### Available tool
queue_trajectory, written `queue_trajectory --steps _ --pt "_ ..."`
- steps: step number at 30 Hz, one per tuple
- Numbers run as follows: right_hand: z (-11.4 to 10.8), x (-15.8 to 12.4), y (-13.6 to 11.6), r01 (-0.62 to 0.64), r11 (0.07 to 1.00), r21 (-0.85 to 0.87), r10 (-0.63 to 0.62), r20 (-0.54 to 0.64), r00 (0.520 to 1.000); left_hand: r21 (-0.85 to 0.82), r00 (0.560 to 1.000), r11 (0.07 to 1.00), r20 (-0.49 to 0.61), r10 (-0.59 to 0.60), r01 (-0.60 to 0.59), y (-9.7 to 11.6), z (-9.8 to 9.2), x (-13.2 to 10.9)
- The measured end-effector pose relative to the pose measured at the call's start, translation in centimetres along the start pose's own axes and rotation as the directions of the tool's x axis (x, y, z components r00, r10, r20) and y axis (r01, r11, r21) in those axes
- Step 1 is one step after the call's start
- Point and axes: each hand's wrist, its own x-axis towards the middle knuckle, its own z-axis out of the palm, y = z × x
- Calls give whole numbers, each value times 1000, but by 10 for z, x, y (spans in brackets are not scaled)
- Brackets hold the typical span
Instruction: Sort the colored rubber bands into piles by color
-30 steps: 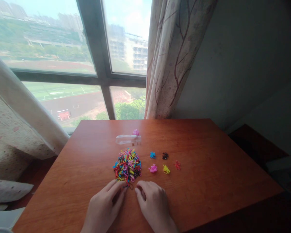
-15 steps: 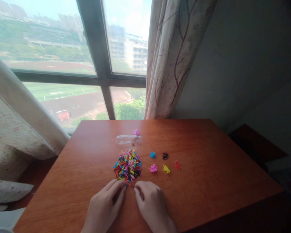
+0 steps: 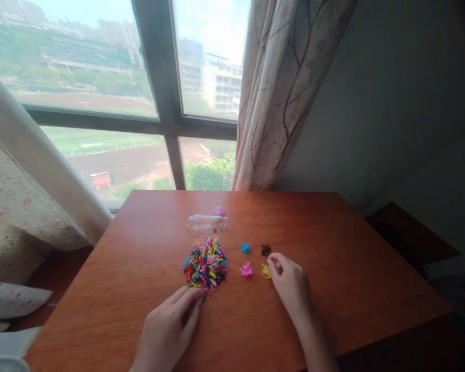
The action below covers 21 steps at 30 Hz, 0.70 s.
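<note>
A heap of small multicoloured hair ties lies on the table. My left hand rests at its near edge, thumb and fingers pinched around a dark hair tie at the fingertips. My right hand is over the sorted clusters, its fingertips pinched close to the black hair ties. Whatever is in that pinch is too small to make out. The yellow hair ties are partly covered by this hand. Beside them are pink hair ties and blue hair ties. The red cluster is hidden behind my right hand.
A clear plastic bottle lies on its side behind the heap, with a pink-purple piece next to it. The wooden table reaches to the window and curtain. A white object shows at lower left.
My right hand has moved from the heap's near edge to the right and away from me, over to the black and yellow clusters. My left hand stays at the heap.
</note>
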Motion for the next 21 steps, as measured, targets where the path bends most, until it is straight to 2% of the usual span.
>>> queue_trajectory --steps 6,10,13,17,21 --pt "12 17 8 -82 993 -79 86 44 995 5 1000 1000 15 3 -3 -3 2 -2" --pt "13 16 8 -101 992 -72 106 63 992 5 1000 1000 17 -3 3 -4 4 -3" --pt "10 11 4 -90 995 -43 91 26 995 -5 1000 1000 14 -3 3 -3 3 -2" --pt "9 -7 -16 -11 999 52 12 -15 1000 -24 1000 1000 2 -11 11 0 0 -1" --pt "17 -35 -46 128 975 184 -140 55 989 -41 1000 999 -10 -26 25 3 -1 0"
